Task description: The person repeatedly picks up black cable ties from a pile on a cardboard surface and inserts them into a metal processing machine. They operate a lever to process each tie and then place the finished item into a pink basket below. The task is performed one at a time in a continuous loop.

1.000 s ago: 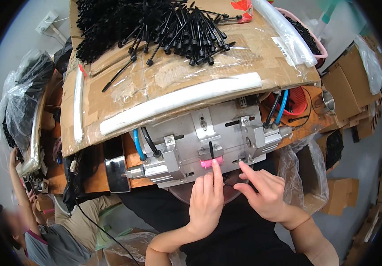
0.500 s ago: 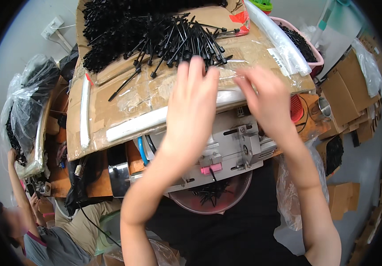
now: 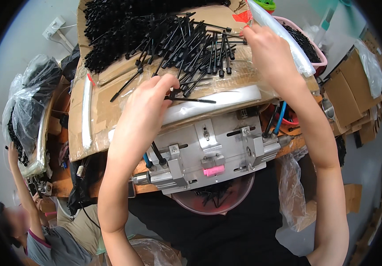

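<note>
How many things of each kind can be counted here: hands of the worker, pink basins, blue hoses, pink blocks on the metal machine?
Worker's hands: 2, left hand and right hand
Pink basins: 2, upper and lower
Blue hoses: 2, and
Pink block: 1
Total: 7

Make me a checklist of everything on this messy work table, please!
Surface: cardboard sheet patched with tape, tilted above a metal press.
Job's things: pile of thin black plastic sticks; one black stick lies at the left hand's fingertips.
Clutter: pink basin with black bits under the press; pink basket; clear plastic bags; cardboard boxes.
Grips: left hand pinches at the stick; right hand reaches into the pile, what it holds cannot be told.
Cables: blue air hose on the press; white power strip.
Surroundings: another person at lower left.
</note>
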The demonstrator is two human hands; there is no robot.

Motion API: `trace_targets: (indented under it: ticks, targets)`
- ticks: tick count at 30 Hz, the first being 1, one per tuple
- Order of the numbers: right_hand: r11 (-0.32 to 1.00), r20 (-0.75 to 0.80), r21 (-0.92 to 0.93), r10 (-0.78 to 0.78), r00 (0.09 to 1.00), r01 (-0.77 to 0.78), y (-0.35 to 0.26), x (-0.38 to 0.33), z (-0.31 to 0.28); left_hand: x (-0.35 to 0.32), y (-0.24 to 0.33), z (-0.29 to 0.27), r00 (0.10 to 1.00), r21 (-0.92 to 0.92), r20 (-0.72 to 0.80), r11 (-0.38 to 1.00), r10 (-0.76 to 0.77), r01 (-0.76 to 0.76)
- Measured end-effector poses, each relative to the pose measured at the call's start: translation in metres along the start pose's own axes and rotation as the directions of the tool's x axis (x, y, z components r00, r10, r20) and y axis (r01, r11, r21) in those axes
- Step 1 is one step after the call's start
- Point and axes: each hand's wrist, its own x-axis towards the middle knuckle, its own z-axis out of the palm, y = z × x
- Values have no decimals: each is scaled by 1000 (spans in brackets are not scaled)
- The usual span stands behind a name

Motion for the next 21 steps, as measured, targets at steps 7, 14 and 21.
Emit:
trace_targets:
  ticks: [7, 14, 21]
  targets:
    - [889, -92, 441, 182, 979, -124, 25, 3, -14, -26, 11, -11, 998, 7, -25, 998, 66, -66]
    - [-111, 300, 954, 361, 883, -279, -4, -59, -72, -104, 74, 15, 975, -13, -220, 999, -42, 40]
    - [-262, 313, 940, 405, 859, -219, -32, -116, -99, -164, 132, 104, 974, 37, 70, 976, -215, 213]
